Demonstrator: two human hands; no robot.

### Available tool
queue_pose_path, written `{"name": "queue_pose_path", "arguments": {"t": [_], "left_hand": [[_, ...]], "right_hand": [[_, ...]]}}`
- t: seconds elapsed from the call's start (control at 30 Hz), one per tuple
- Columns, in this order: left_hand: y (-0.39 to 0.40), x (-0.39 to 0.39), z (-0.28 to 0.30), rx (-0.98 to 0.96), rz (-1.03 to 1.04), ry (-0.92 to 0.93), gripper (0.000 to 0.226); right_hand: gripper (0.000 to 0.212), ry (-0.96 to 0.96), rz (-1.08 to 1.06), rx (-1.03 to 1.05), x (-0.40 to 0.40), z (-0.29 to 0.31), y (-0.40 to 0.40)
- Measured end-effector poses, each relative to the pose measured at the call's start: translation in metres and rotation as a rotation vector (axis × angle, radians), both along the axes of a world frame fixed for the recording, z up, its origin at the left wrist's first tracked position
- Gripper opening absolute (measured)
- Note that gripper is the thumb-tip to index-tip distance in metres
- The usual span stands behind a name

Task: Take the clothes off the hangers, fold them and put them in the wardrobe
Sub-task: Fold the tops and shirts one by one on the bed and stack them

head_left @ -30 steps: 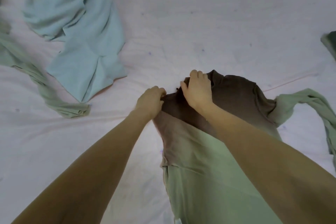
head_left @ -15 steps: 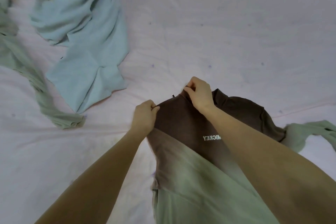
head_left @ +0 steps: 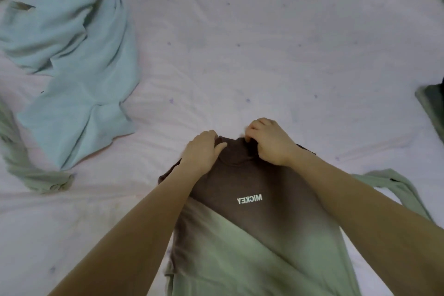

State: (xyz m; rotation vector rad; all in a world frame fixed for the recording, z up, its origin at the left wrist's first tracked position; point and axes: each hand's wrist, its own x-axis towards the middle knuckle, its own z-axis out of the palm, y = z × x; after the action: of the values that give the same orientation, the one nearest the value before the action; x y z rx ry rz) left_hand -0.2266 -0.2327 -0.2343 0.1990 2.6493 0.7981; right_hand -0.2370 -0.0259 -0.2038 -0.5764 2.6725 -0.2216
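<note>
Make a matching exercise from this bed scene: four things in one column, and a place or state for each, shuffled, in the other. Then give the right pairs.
Things
1. light blue garment
2. brown and green shirt
3. left hand
4. right hand

Places or states
A. pinches the shirt's collar, fingers curled
B. lies crumpled at the far left of the sheet
C. rests on the shirt's shoulder beside the collar
D. lies under both forearms, the word MICKEY showing mirrored

Pairs: 1-B, 2-D, 3-C, 4-A
</note>
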Motion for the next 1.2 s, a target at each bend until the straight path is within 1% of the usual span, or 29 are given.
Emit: {"name": "queue_pose_path", "arguments": {"t": [0.1, 0.13, 0.17, 0.23, 0.3, 0.37, 0.43, 0.5, 0.57, 0.67, 0.73, 0.83, 0.9, 0.97, 1.07, 1.1, 1.13, 1.2], "left_hand": [[0.006, 0.000, -0.002, 0.089, 0.062, -0.055, 0.023], [0.007, 0.001, -0.002, 0.118, 0.095, -0.078, 0.018], [0.008, 0.001, -0.003, 0.147, 0.123, -0.087, 0.013], [0.009, 0.000, -0.005, 0.189, 0.166, -0.067, 0.013], [0.008, -0.001, -0.007, 0.190, 0.186, -0.043, 0.015], [0.009, -0.002, -0.007, 0.157, 0.195, -0.048, 0.021], [0.011, -0.002, -0.007, 0.135, 0.201, -0.069, 0.029], [0.015, -0.004, -0.005, 0.108, 0.162, -0.066, 0.035], [0.016, -0.008, -0.006, 0.076, 0.109, -0.018, 0.029], [0.014, -0.012, -0.007, 0.057, 0.143, 0.019, 0.026], [0.017, -0.011, -0.007, -0.008, 0.124, 0.065, 0.025], [0.017, -0.007, -0.010, -0.149, -0.006, 0.194, 0.024], [0.013, -0.008, -0.017, -0.200, -0.069, 0.282, 0.027], [0.011, -0.010, -0.027, -0.214, -0.083, 0.329, 0.030], [0.010, -0.007, -0.034, -0.156, -0.051, 0.313, 0.034], [0.007, -0.001, -0.034, -0.143, -0.057, 0.341, 0.039], [0.002, 0.006, -0.031, -0.156, -0.067, 0.400, 0.043], [-0.015, 0.021, -0.018, -0.176, -0.079, 0.545, 0.040]], "right_hand": [[0.011, -0.092, -0.037, -0.021, -0.002, -0.003, 0.015], [0.008, -0.123, -0.072, -0.053, -0.003, -0.002, 0.015], [0.011, -0.163, -0.116, -0.091, -0.005, -0.001, 0.015], [0.022, -0.260, -0.175, -0.146, -0.012, 0.002, 0.011], [0.033, -0.344, -0.189, -0.135, -0.021, 0.005, 0.007], [0.043, -0.356, -0.241, -0.109, -0.027, 0.006, 0.002], [0.041, -0.294, -0.239, -0.020, -0.029, 0.005, -0.003], [0.038, -0.165, -0.246, 0.065, -0.028, 0.004, -0.011], [0.037, -0.043, -0.321, 0.076, -0.028, 0.003, -0.018], [0.032, 0.094, -0.416, 0.068, -0.028, -0.005, -0.026], [0.025, 0.128, -0.456, 0.014, -0.025, -0.014, -0.029], [0.025, 0.194, -0.524, -0.120, -0.016, -0.032, -0.032], [0.023, 0.229, -0.583, -0.285, -0.012, -0.044, -0.031], [0.016, 0.196, -0.625, -0.430, -0.014, -0.052, -0.030], [0.015, 0.171, -0.669, -0.533, -0.009, -0.052, -0.033], [0.016, 0.206, -0.680, -0.548, 0.001, -0.048, -0.036], [0.017, 0.284, -0.680, -0.546, 0.014, -0.041, -0.038], [0.014, 0.431, -0.659, -0.525, 0.049, -0.027, -0.044]]}}
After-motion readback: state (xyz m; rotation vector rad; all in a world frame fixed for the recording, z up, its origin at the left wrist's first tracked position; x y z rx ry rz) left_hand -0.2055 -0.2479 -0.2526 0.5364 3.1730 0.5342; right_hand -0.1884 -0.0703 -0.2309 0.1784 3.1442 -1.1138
